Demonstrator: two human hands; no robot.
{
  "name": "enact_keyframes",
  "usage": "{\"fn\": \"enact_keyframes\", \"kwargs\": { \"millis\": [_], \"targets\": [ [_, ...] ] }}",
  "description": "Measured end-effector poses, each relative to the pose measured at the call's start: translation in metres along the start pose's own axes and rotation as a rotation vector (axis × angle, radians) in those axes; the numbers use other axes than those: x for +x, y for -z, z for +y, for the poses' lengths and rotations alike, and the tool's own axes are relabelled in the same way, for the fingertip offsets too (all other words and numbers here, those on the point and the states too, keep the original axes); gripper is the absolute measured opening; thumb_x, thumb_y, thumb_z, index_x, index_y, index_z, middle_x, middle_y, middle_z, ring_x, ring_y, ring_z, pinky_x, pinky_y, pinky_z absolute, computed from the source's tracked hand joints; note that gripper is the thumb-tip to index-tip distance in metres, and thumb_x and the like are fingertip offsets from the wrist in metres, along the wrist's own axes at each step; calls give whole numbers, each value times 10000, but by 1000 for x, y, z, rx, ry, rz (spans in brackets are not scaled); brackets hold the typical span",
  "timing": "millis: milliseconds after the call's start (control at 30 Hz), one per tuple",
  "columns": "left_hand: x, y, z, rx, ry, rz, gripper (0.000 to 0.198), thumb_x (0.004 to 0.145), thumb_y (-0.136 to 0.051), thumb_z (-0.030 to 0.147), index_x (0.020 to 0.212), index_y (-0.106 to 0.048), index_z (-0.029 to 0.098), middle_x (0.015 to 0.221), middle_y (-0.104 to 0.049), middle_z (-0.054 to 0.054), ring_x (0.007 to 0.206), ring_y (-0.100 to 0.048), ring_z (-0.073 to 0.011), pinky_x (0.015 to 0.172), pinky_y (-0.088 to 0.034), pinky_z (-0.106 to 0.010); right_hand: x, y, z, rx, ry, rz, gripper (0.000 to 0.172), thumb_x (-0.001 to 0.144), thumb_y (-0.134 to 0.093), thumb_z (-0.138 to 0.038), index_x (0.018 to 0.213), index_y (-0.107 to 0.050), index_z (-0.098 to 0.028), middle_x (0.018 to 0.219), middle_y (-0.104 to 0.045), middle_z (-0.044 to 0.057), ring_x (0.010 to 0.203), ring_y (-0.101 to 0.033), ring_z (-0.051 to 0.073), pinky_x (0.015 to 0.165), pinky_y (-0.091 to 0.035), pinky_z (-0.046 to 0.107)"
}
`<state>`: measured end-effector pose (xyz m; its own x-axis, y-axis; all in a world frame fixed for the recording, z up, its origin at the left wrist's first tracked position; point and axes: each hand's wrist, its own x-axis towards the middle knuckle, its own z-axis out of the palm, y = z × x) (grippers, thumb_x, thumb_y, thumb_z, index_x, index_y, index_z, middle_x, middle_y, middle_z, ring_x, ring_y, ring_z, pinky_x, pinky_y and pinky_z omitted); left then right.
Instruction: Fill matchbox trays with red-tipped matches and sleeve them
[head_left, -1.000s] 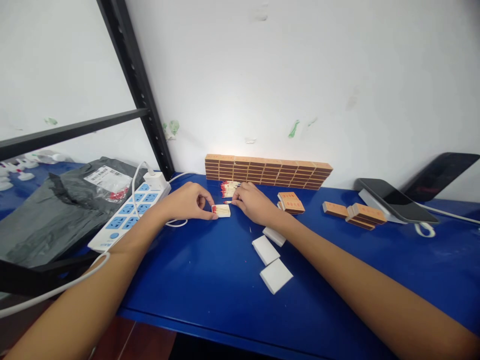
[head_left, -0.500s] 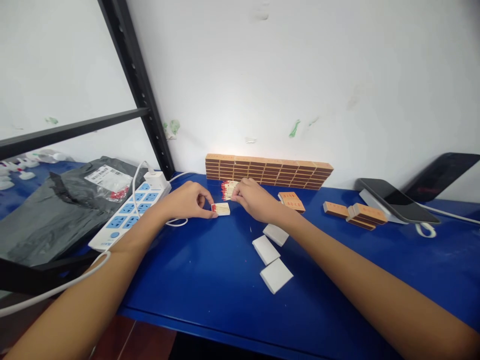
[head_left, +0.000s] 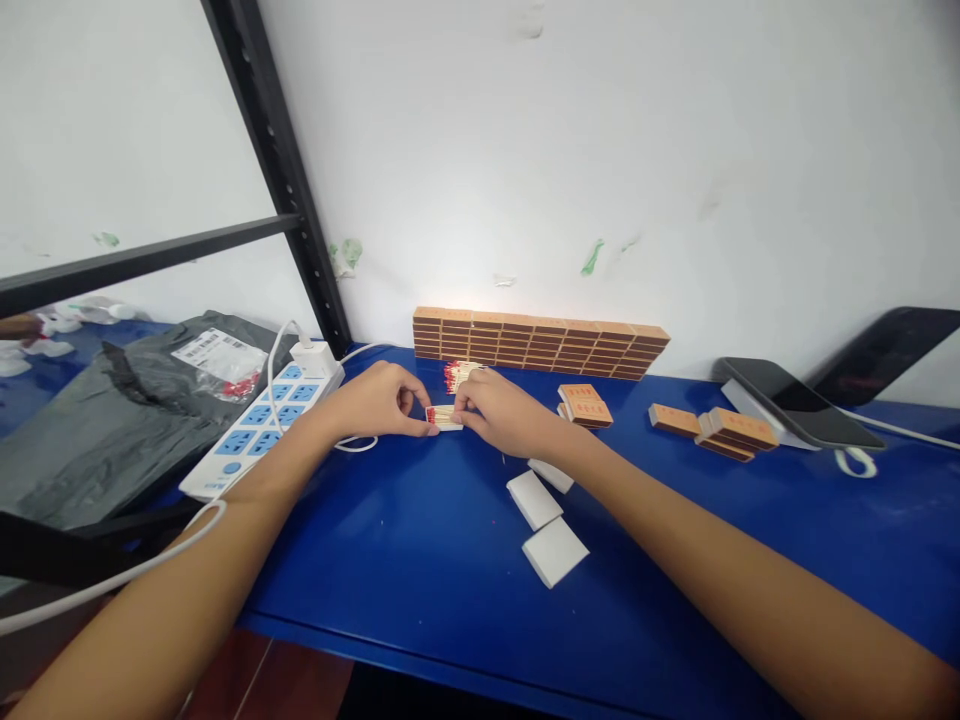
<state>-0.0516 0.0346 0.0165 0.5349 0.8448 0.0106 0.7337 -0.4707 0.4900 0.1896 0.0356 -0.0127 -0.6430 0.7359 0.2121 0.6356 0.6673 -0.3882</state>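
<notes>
A small white matchbox tray with red-tipped matches in it lies on the blue table. My left hand grips the tray's left end between thumb and fingers. Over its right end my right hand is closed in a pinch on matches, fingertips right at the tray; how many it holds is hidden. Just behind, a loose pile of matches lies with red heads to the left. White box pieces lie nearer the front, partly beneath my right forearm.
A long stack of matchboxes stands against the wall. More matchboxes lie to the right, others beside a phone. At left are a power strip with a white cable, a grey plastic bag and a black shelf frame.
My right hand has moved from the match pile forward and slightly left to the tray. My left hand keeps its hold. Part of another person's hand now shows at the far left.
</notes>
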Motion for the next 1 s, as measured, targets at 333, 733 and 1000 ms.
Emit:
{"fn": "enact_keyframes", "kwargs": {
  "millis": [333,733,1000],
  "targets": [
    [0,0,-2,6,-7,-1,401,761,-890,521,960,-847,176,633,-695,4,566,-611,-139,575,-409,-264,-2,3,-1,47,49,6,97,986,-652,-127,924,-679,-197,1027,-664,80,1056,-588,235,874,-445,338],
    [0,0,-1,-12,-14,-3,379,760,-889,507,951,-845,182,631,-694,2,569,-613,-142,586,-411,-265,-2,-1,-3,48,36,3,88,1021,-638,-174,937,-660,-193,1008,-660,77,1014,-598,222,834,-444,328],
    [-1,0,0,-16,-11,-15,390,759,-889,510,958,-849,177,631,-699,1,566,-611,-141,580,-408,-262,-2,0,-1,65,41,23,54,1006,-658,-177,954,-661,-193,1012,-644,72,972,-591,211,816,-437,322]
  ]
}}
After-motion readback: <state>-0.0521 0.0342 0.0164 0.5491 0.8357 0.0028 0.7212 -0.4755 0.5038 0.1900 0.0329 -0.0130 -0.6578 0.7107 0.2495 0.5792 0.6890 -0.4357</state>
